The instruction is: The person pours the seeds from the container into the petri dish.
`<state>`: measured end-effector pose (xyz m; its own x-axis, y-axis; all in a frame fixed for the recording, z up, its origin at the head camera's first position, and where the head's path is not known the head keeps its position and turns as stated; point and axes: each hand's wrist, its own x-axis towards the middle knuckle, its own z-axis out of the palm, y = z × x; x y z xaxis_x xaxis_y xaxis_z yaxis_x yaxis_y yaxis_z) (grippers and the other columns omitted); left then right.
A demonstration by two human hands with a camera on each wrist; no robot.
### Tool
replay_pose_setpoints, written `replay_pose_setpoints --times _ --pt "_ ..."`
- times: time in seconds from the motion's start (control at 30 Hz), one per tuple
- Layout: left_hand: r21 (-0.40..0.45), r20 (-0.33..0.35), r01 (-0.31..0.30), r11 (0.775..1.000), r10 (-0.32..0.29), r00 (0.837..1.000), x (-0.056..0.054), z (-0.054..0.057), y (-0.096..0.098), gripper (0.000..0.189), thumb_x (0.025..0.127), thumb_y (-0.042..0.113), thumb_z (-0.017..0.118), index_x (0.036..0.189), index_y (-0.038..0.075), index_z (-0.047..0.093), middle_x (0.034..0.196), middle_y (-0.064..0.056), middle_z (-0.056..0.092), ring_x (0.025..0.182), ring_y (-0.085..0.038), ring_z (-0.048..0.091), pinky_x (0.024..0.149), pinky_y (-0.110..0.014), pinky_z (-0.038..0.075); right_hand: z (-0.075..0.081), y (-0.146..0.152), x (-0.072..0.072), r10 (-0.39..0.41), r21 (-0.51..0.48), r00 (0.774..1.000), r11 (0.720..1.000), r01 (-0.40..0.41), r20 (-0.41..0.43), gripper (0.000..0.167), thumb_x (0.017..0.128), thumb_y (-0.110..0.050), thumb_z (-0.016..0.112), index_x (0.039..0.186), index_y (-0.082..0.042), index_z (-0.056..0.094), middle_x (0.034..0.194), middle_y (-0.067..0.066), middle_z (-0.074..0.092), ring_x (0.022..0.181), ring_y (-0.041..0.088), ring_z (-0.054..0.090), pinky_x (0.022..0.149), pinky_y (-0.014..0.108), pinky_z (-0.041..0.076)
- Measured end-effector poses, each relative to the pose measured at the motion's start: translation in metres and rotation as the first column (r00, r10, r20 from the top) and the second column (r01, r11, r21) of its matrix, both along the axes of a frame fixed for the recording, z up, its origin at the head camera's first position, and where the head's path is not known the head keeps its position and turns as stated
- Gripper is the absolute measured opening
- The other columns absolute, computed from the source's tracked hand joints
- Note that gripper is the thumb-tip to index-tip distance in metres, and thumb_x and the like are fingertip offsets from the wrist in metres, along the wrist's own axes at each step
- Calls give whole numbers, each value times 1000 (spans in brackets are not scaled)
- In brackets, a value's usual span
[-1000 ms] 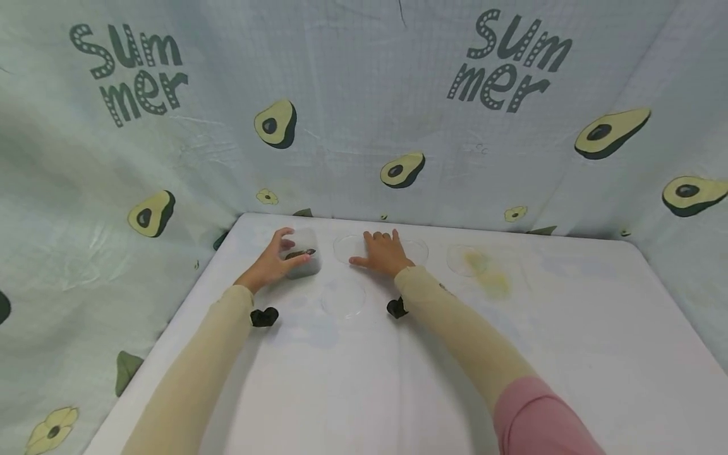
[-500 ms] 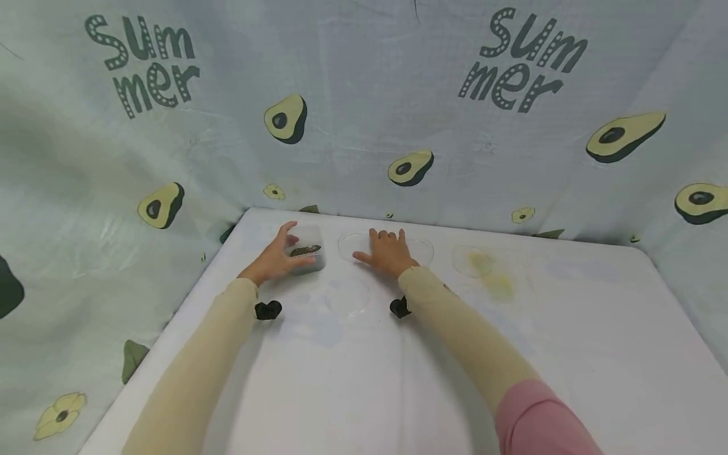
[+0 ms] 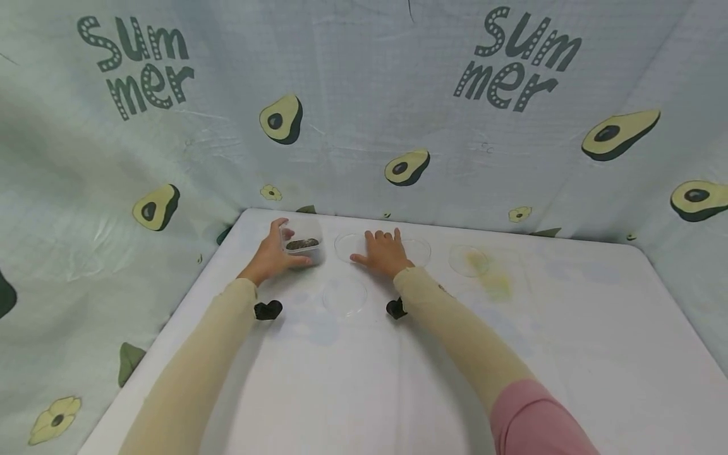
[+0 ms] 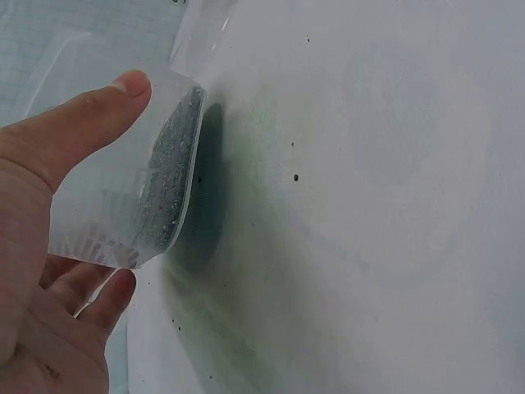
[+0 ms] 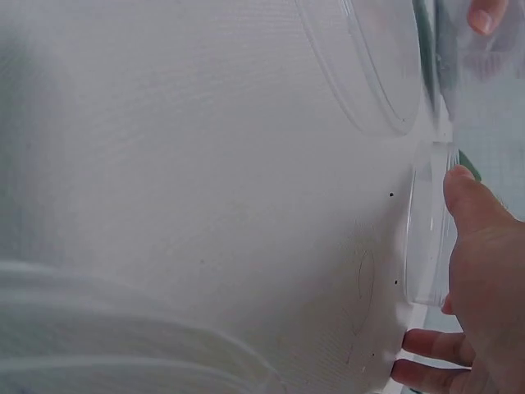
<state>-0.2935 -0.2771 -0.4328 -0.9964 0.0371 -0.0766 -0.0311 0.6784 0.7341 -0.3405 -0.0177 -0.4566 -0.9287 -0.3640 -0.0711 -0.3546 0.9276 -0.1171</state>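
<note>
Extending nearest, on the near side of a clear tub, is the white tabletop. Nearer than the tub and to its right: a clear round dish. The left hand holds the tub between thumb and fingers; dark granular matter lies inside. Right of the tub, the right hand is spread wide about a second dish; its hold cannot be told. Farther right: a third dish. Behind the tub: an avocado-printed backdrop.
</note>
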Motion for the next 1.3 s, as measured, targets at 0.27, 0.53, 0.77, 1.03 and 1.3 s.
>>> replay_pose_setpoints --times 0.27,0.53,0.77,1.03,1.3 --pt "15 -78 -19 1000 20 997 -7 3 8 113 74 30 85 153 17 6 151 -16 37 140 -36 34 114 -56 28 2 2 1 19 17 999 1000 -19 -43 81 88 -68 50 145 -11 41 138 14 52 133 33 46 120 58 14" --pt "-21 -175 -41 999 37 984 -13 7 22 111 73 26 85 154 12 10 151 -20 36 140 -38 34 114 -55 29 4 4 3 63 52 992 997 -58 -108 80 88 -70 47 144 -12 43 135 13 55 129 30 51 120 59 13" --pt "-64 -226 -42 997 26 974 -17 7 33 109 74 23 85 153 11 12 149 -21 37 139 -38 35 115 -53 29 6 5 4 36 40 996 999 -33 -80 80 88 -71 47 145 -15 41 137 12 52 130 30 50 113 68 19" --pt "-96 -239 -42 994 18 971 -16 9 39 107 75 23 84 153 10 13 149 -22 37 138 -38 36 115 -53 29 1 3 3 7 20 999 1000 -6 -49 81 89 -71 45 148 -16 36 142 12 48 132 31 48 107 68 31" --pt "-165 -252 -35 986 -8 968 -19 8 42 106 75 22 84 153 12 14 149 -20 35 138 -37 36 114 -52 31 -2 3 3 -10 -12 999 1000 9 -35 81 89 -69 47 149 -17 36 143 11 46 133 31 47 105 69 33"
